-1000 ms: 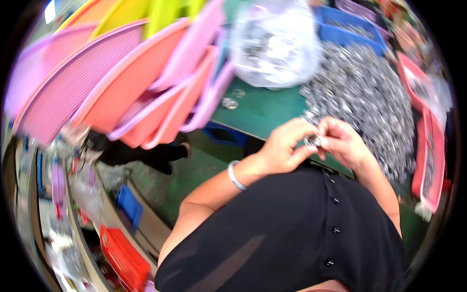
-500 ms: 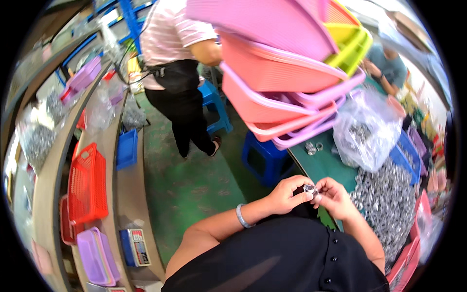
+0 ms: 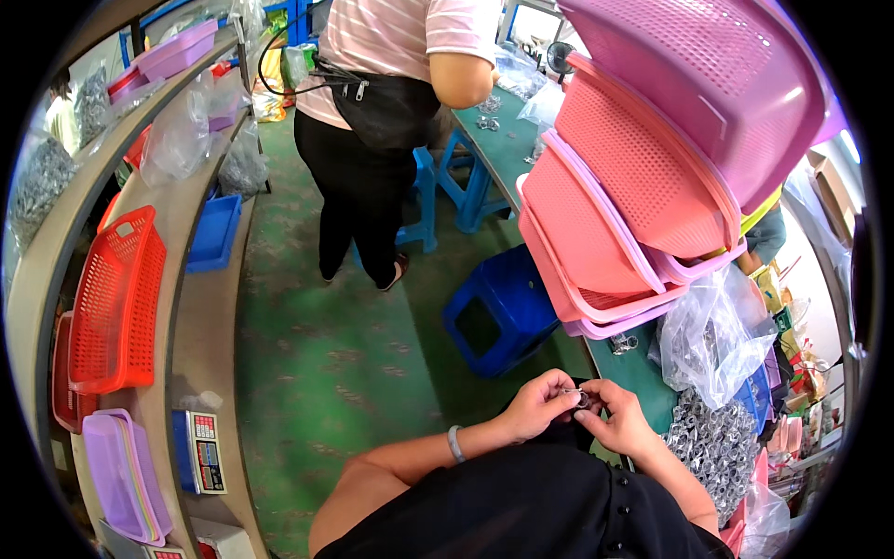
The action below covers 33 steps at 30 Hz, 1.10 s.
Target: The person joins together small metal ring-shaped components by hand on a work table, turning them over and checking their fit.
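A small metal piece (image 3: 583,399) was held up between the two hands, just in front of the wearer's black top and near the edge of the green table (image 3: 656,380). It was pinched between thumb and fingers by the left hand (image 3: 534,407), and the grip of the right hand (image 3: 616,419) was likewise closed on it from the other side; its exact shape was hidden by the fingertips. Compared with a second earlier, the view had been swung toward the aisle and more of the piece had been covered by the fingers, yet it had not been let go, so the handling was judged to be unbroken. On the table, beyond the right hand, a heap of similar metal pieces (image 3: 712,452) was spread, with a clear plastic bag (image 3: 712,340) set at its far side. A few loose pieces (image 3: 623,344) were left beside a tilted stack of pink and purple baskets (image 3: 610,177). Farther out, a blue stool (image 3: 503,307) was placed by the table, a co-worker (image 3: 372,112) was seen standing in the aisle, and a red basket (image 3: 116,303) was kept on the shelves at left.
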Tool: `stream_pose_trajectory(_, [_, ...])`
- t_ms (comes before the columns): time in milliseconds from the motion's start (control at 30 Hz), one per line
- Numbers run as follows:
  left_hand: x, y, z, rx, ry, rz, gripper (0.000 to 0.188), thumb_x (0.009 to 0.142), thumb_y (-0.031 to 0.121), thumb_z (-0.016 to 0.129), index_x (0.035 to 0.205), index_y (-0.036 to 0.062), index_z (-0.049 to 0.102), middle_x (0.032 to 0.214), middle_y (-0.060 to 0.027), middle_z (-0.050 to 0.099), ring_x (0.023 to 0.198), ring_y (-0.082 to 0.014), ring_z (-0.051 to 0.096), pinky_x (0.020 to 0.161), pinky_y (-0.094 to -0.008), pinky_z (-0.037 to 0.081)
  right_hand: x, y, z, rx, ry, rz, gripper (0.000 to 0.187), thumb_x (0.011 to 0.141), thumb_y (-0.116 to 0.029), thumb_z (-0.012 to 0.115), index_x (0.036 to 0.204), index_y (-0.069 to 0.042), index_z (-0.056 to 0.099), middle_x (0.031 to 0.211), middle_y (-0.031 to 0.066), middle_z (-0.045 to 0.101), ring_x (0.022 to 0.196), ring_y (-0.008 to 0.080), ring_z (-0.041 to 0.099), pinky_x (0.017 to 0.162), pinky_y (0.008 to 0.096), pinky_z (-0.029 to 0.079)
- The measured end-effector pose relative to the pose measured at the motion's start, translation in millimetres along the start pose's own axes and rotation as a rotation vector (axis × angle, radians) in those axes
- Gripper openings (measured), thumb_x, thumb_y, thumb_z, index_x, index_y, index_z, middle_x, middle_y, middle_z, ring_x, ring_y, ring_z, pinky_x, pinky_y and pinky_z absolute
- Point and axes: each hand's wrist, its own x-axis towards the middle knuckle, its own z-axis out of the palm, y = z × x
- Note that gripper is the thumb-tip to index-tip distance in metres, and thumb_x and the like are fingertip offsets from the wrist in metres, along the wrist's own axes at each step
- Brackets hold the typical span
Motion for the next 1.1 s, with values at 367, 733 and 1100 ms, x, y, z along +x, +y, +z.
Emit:
stream_pose_trajectory(367, [1.5,-1.7,-3.3,-0.139,-0.091,-0.065,0.012,0.088,0.016,0.056,0.092,0.0057,0.051,0.085,-0.0005,0.054,0.075,-0.0071,0.05,0.07,-0.0223,0.043,-2.4,0.5,1.6,-0.02,0.069,0.109,0.024,0.076,-0.005,0.067,0.097,0.003,0.058,0.082,0.011,0.063,0.068,0.0138,0.061,0.063,0.0254,0.049])
stream_pose_trajectory(733, [4.1,4.8,32.2,0.0,-0.229,-0.207,0.009,0.086,0.01,0.057,0.089,0.0015,0.057,0.081,-0.0028,0.059,0.071,-0.0079,0.053,0.067,-0.0217,0.045,-43.8,3.0,-29.3,-0.125,-0.032,0.031,0.031,0.075,-0.031,0.068,0.084,-0.002,0.059,0.072,0.0139,0.058,0.066,0.0344,0.056,0.058,0.0368,0.045])
stream_pose_trajectory(1100, [6.5,-14.8,90.4,0.084,-0.374,-0.337,0.016,0.09,0.015,0.052,0.092,-0.0002,0.057,0.083,-0.0025,0.058,0.071,-0.0085,0.053,0.068,-0.0213,0.044,-133.7,25.1,-37.5,-0.048,0.139,0.042,0.034,0.081,-0.034,0.061,0.074,-0.001,0.054,0.065,0.0158,0.053,0.064,0.0357,0.054,0.057,0.0405,0.042])
